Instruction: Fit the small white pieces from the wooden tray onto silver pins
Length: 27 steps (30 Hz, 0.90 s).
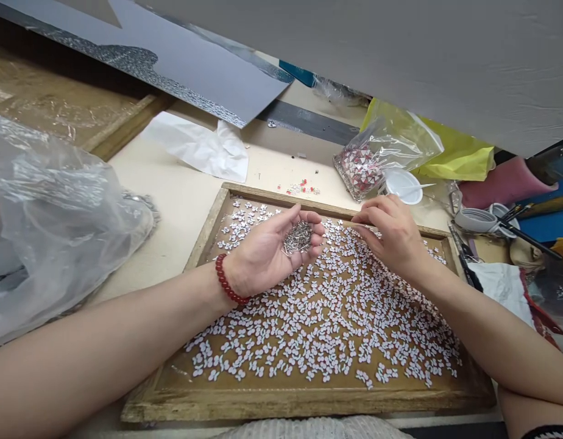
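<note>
Your left hand (267, 253): palm up, cupped, fingers curled, unclamped, bearing a heap of metal pins (297, 238). Your right hand (393, 235): above the tray (263, 399), near its far rim, thumb and forefinger close; grip cannot be told. White pieces (304, 341): scattered across the tray, beneath both hands.

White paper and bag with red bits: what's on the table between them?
Small red and pale pieces, plus tiny specks, lie on the table between the paper and bag in the head view.
</note>
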### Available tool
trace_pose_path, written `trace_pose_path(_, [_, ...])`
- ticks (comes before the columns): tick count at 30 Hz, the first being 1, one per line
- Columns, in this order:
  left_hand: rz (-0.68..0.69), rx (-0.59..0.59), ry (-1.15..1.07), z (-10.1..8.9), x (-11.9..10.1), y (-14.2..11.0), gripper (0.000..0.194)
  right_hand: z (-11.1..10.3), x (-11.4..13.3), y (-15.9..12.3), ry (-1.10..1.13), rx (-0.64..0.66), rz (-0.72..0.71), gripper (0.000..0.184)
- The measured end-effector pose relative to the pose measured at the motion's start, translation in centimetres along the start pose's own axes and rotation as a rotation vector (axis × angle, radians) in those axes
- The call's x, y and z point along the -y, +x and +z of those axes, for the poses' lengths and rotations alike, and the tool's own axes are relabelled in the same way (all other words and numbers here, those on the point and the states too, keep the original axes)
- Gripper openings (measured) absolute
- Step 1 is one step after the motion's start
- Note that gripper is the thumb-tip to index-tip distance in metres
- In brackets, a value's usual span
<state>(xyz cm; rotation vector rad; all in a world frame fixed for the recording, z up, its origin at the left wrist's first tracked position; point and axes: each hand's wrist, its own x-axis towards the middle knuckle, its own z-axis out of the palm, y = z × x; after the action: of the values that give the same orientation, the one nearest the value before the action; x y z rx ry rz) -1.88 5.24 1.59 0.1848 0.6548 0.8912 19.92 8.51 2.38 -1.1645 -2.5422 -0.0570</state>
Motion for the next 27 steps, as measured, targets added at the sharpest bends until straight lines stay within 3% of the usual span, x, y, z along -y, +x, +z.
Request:
trace_pose_path(4, [0.045, 0.007, -0.033, -0.1, 0.2, 0.0, 0.038, -1.1, 3.3, 0.6, 0.137, -0.137, -0.191, 0.005])
trace_pose_path(10, [-0.053, 0.034, -0.064, -0.7, 0.2, 0.3, 0.04, 0.0, 6.8, 1.4, 0.054, -0.059, -0.361, 0.01])
trace_pose_path(16, [-0.114, 0.047, -0.112, -0.8, 0.1, 0.3, 0.04, 1.1, 7.3, 1.5, 0.017, -0.035, -0.399, 0.01])
trace_pose_path(21, [-0.13, 0.13, -0.152, -0.9, 0.3, 0.4, 0.04, 1.2, 7.4, 1.6, 0.024, -0.028, -0.402, 0.012])
trace_pose_path(27, [-0.133, 0.13, -0.213, -0.3, 0.2, 0.2, 0.043, 1.1, 8.0, 2.0, 0.038, -0.01, -0.358, 0.016])
